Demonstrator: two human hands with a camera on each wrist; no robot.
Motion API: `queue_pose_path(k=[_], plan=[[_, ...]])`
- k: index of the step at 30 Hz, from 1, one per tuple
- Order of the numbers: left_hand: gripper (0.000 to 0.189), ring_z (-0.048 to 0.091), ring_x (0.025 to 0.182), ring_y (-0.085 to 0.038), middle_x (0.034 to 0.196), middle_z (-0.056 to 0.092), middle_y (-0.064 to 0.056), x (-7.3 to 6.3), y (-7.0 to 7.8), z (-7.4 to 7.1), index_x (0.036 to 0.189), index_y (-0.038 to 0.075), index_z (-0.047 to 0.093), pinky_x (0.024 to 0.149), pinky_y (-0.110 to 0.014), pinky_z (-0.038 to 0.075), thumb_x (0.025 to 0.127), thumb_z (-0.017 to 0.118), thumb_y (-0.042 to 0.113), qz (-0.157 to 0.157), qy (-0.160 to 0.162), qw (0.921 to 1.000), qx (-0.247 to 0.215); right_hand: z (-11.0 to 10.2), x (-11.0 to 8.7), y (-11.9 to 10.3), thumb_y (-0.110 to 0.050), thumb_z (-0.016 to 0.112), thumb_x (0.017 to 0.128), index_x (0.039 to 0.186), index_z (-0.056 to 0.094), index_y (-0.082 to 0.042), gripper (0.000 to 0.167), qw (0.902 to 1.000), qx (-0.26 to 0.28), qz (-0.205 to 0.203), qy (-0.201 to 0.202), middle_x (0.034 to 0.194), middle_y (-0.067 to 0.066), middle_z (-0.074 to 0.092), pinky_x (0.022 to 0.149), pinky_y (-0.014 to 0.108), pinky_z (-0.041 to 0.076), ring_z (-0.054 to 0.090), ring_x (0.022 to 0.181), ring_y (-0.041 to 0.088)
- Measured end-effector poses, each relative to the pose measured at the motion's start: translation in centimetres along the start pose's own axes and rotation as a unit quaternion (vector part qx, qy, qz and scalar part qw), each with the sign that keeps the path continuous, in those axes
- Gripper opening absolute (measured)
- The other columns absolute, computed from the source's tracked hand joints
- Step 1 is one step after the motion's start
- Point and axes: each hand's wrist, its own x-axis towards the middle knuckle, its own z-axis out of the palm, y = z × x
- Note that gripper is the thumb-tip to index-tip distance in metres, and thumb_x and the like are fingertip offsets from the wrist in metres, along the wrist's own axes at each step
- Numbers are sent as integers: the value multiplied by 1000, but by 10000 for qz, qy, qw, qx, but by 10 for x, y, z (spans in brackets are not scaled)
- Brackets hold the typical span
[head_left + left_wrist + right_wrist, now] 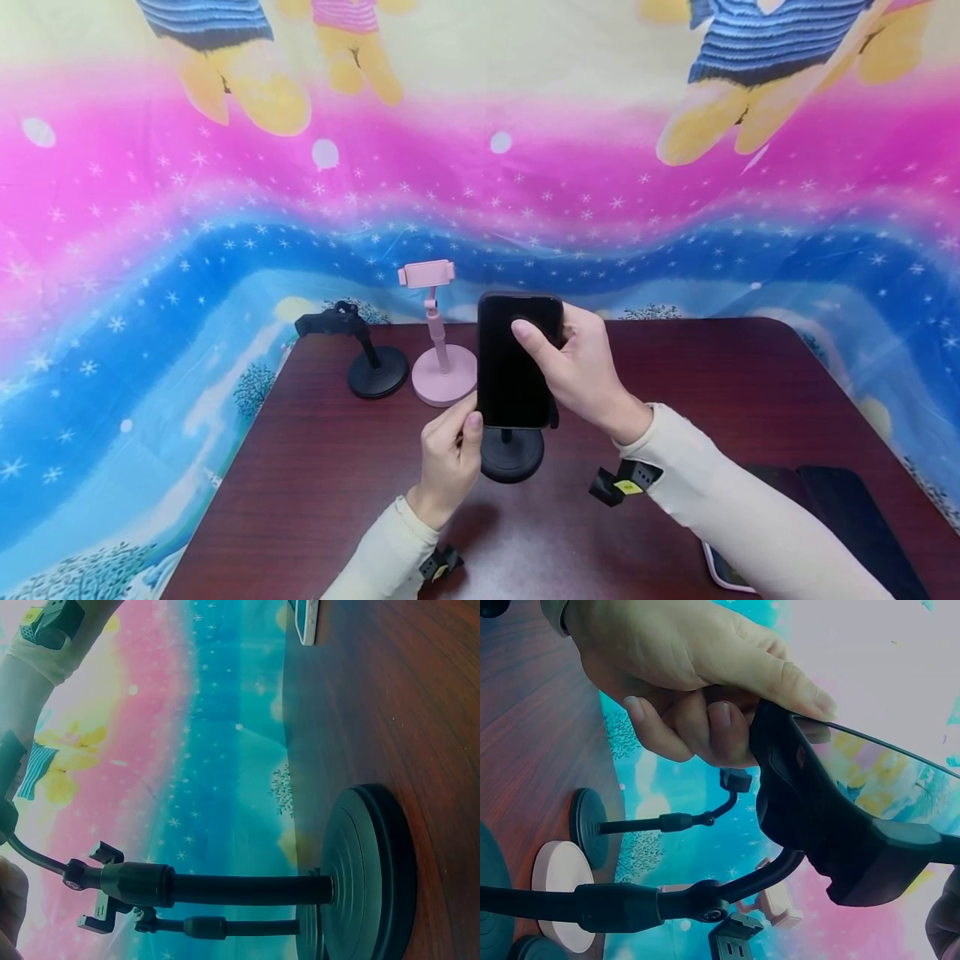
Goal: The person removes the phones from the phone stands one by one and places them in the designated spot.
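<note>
A black smartphone (506, 375) stands upright with its dark screen facing me, in front of a black phone stand whose round base (512, 457) rests on the table. My right hand (588, 362) grips its upper right side, thumb on the screen and fingers behind. At the lower left corner, my left hand (447, 454) pinches the phone's edge with curled fingers; the stand's clamp partly hides the contact. In the right wrist view, the stand's black clamp (840, 832) lies against the phone, beside my right fingers. The left wrist view shows the stand's stem (247, 891) and only a sliver of hand.
A pink phone stand (444, 375) and another black phone stand (377, 372) stand behind, to the left. At the right front lies a flat dark item (862, 508) with a white-edged corner, partly under my right sleeve. A patterned cloth (480, 183) hangs behind the brown table (300, 500).
</note>
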Motion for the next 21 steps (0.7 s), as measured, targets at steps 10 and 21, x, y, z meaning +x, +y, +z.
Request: queue_pose_path(k=[10, 21], plan=[[30, 73, 86, -24, 100, 75, -23, -1, 0, 0, 113, -10, 69, 80, -23, 59, 107, 47, 10, -52, 17, 10000, -23, 0, 1, 1, -8, 69, 95, 112, 74, -3, 18, 10000, -19, -64, 36, 93, 14, 77, 66, 25, 59, 73, 77, 6], [28, 74, 89, -25, 102, 75, -23, -1, 0, 0, 114, -10, 69, 84, -23, 59, 106, 48, 7, -68, 3, 10000, -8, 0, 3, 1, -8, 68, 95, 113, 73, -3, 19, 10000, 26, 63, -22, 94, 15, 76, 65, 27, 60, 72, 76, 7]])
